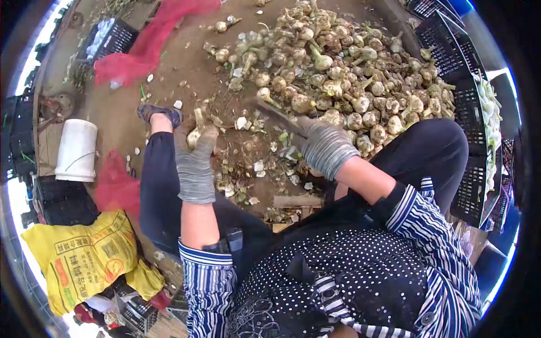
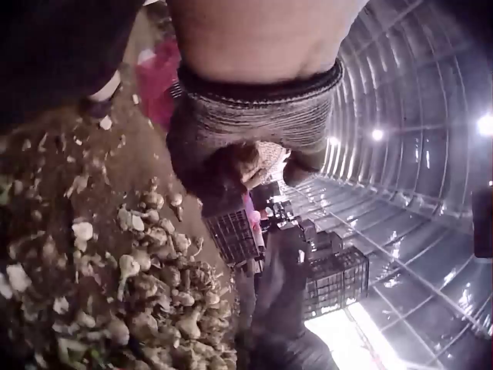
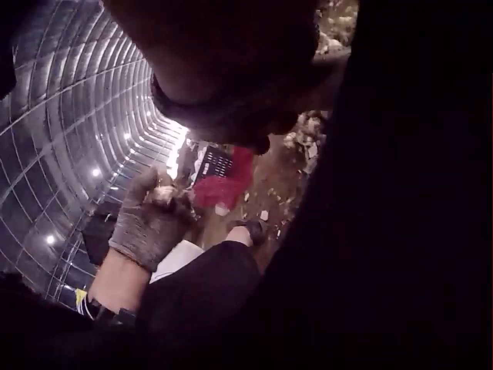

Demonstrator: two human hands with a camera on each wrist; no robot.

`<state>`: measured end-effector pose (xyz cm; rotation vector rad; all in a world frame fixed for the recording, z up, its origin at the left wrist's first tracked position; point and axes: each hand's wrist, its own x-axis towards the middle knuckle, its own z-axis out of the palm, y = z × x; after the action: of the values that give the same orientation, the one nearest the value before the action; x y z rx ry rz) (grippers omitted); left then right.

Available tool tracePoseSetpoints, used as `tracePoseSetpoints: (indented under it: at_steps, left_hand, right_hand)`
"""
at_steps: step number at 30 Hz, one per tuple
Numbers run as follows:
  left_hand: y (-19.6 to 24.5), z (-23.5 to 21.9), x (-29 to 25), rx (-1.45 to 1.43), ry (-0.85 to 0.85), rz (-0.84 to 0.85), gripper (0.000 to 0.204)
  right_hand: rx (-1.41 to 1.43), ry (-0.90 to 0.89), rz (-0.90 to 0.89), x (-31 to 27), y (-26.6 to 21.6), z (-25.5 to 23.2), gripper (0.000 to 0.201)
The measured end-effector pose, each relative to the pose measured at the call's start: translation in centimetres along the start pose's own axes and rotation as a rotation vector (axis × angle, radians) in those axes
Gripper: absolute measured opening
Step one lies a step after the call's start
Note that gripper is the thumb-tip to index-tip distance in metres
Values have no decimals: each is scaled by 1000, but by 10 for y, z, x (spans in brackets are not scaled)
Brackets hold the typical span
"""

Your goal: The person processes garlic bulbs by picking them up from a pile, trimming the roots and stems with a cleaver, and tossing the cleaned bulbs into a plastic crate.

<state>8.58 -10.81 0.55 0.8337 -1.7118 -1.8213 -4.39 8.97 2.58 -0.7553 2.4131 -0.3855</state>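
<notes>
In the head view my left hand (image 1: 196, 166), in a grey striped glove, grips a garlic bulb (image 1: 194, 137) with its stalk pointing away from me. That bulb (image 2: 269, 160) shows pale below the glove in the left wrist view. My right hand (image 1: 326, 147), gloved alike, holds a knife (image 1: 277, 115) whose long dark blade points to the upper left, over the near left edge of a garlic heap (image 1: 360, 79). The right wrist view is dark around the right hand (image 3: 223, 108); the left hand (image 3: 150, 231) shows beyond it with thumb raised.
Black crates (image 1: 465, 107) stand along the right, one with trimmed white garlic (image 1: 489, 124). On the left are a white bucket (image 1: 77, 149), red netting (image 1: 132, 65), a black crate (image 1: 117, 38) and a yellow sack (image 1: 84, 256). Skins and scraps litter the soil between my legs.
</notes>
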Motion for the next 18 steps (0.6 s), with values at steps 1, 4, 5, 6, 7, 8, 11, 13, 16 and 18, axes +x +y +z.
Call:
tracePoseSetpoints:
  at_steps: [1,4,5,6,7,8,11,13,16,18]
  left_hand:
    - [-2,-1,-1,-329,-141,-204,31]
    - [-7,14,-8,-308,-236,-276,39]
    - [-10,19,-10,-303,-273,-305,43]
    - [-13,25,-9,-265,-310,-268,47]
    - [-13,29,-8,-268,-310,-279,47]
    - [-12,33,-7,-156,-313,-328,48]
    - [-22,43,-3,-77,-347,-371,48]
    - [-20,48,-3,20,-460,-259,48]
    - [-21,45,0,79,-439,-392,37]
    - [-32,46,-2,107,-375,-403,23]
  right_hand:
    - [-3,71,-28,-4,0,-5,25]
    - [66,37,18,-8,-9,-18,25]
    - [113,-15,29,-8,-8,-19,24]
    - [77,87,-98,-10,-4,-13,23]
    - [76,79,-90,-8,-3,-9,23]
    - [66,124,-179,-6,-2,-6,23]
    - [66,159,-253,0,0,-2,22]
    - [73,124,-183,4,-1,-1,21]
    - [68,68,-192,7,0,4,22]
    - [49,0,-152,7,-1,8,23]
